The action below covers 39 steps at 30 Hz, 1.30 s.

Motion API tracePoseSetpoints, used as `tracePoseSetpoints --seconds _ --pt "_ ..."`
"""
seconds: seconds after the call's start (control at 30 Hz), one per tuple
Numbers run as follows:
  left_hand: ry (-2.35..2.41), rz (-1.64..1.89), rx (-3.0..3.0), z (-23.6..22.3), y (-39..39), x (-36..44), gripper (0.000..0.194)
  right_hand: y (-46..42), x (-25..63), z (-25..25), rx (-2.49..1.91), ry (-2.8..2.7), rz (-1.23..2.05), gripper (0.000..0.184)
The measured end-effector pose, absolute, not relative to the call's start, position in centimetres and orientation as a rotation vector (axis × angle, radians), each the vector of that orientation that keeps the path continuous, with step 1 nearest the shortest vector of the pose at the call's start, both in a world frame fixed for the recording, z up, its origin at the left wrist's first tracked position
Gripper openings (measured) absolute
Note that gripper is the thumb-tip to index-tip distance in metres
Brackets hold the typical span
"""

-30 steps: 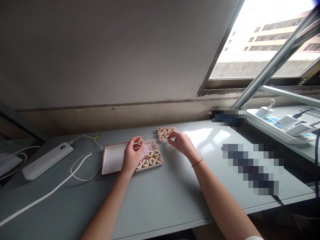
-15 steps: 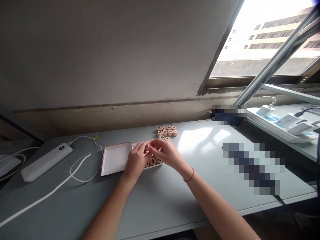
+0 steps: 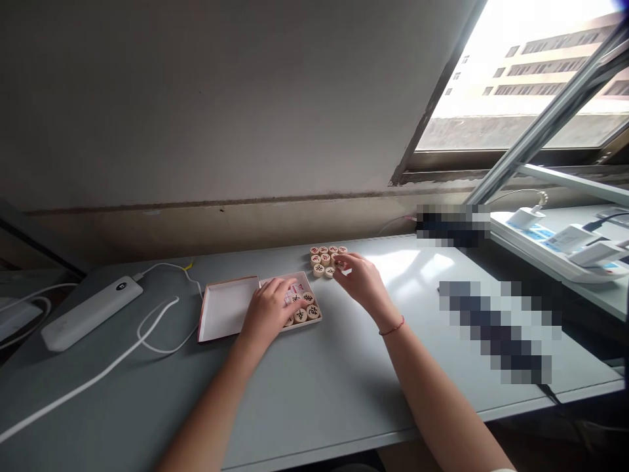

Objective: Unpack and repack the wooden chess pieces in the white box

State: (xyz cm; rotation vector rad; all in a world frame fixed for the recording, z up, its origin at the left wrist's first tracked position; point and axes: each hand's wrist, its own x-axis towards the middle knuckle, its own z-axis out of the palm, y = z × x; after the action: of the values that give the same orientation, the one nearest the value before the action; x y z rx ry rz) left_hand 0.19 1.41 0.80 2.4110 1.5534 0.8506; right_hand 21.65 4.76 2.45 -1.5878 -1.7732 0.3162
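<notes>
A shallow pink-rimmed box [image 3: 227,308] lies on the grey table [image 3: 314,387], with several round wooden chess pieces [image 3: 308,309] in its right half. My left hand [image 3: 269,309] lies over that half, its fingers stretched forward and resting on the pieces there. Behind the box, a small cluster of chess pieces [image 3: 324,257] sits in rows on the table. My right hand [image 3: 361,278] is at the cluster's right edge, thumb and fingers pinched on one chess piece [image 3: 339,265].
A white power bank [image 3: 91,311] with a looping white cable [image 3: 157,328] lies at the left. Blurred dark items sit on the table's right part, with a white power strip [image 3: 550,252] and chargers beyond. A wall and a window are behind.
My hands met over the box, where the piece went from my left hand to my right. My right hand then moved back to the cluster, and my left lowered onto the box's pieces.
</notes>
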Motion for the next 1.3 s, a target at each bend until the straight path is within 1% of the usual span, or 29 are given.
tracePoseSetpoints --seconds 0.07,0.13,0.23,0.3,0.47,0.6,0.7,0.73,0.8,0.87,0.93,1.17,1.3 --pt "1.535 0.828 2.394 0.7 1.4 0.2 0.033 5.5 22.7 1.7 -1.684 -1.784 0.236 0.020" --pt "1.517 0.814 2.366 0.7 1.4 0.2 0.031 5.9 23.1 0.9 -1.718 -1.800 0.263 0.018" --pt "1.494 0.785 2.314 0.8 1.2 0.3 0.028 6.2 22.7 0.1 -1.719 -1.857 0.343 0.008" --pt "1.495 0.762 2.287 0.9 1.2 0.4 0.028 6.2 22.4 -0.3 -1.708 -1.888 0.360 0.006" --pt "1.553 0.702 2.266 1.1 1.2 0.3 0.029 6.5 22.1 -1.4 -1.710 -1.871 0.299 0.017" --pt "1.548 0.715 2.276 0.6 1.3 0.2 0.026 6.5 22.1 -1.3 -1.689 -1.853 0.263 0.019" --pt "1.557 0.706 2.328 0.1 1.3 0.3 0.028 5.9 21.8 0.0 -1.669 -1.851 0.197 0.019" --pt "1.555 0.696 2.341 0.0 1.3 0.3 0.030 5.5 21.6 0.5 -1.655 -1.870 0.219 0.018" --pt "1.537 0.687 2.349 -0.1 1.2 0.4 0.032 4.7 21.0 1.6 -1.590 -1.962 0.374 0.015" --pt "1.508 0.704 2.343 -0.1 1.2 0.5 0.031 4.0 20.2 2.3 -1.481 -2.092 0.570 0.017" --pt "1.485 0.727 2.334 0.0 1.1 0.5 0.028 3.6 19.6 2.4 -1.411 -2.188 0.676 0.019" --pt "1.448 0.715 2.273 0.8 1.0 0.7 0.025 3.6 19.2 1.5 -1.405 -2.253 0.635 0.020" --pt "1.393 0.771 2.178 0.8 1.0 0.7 0.023 3.6 19.2 1.3 -1.385 -2.276 0.591 0.019"
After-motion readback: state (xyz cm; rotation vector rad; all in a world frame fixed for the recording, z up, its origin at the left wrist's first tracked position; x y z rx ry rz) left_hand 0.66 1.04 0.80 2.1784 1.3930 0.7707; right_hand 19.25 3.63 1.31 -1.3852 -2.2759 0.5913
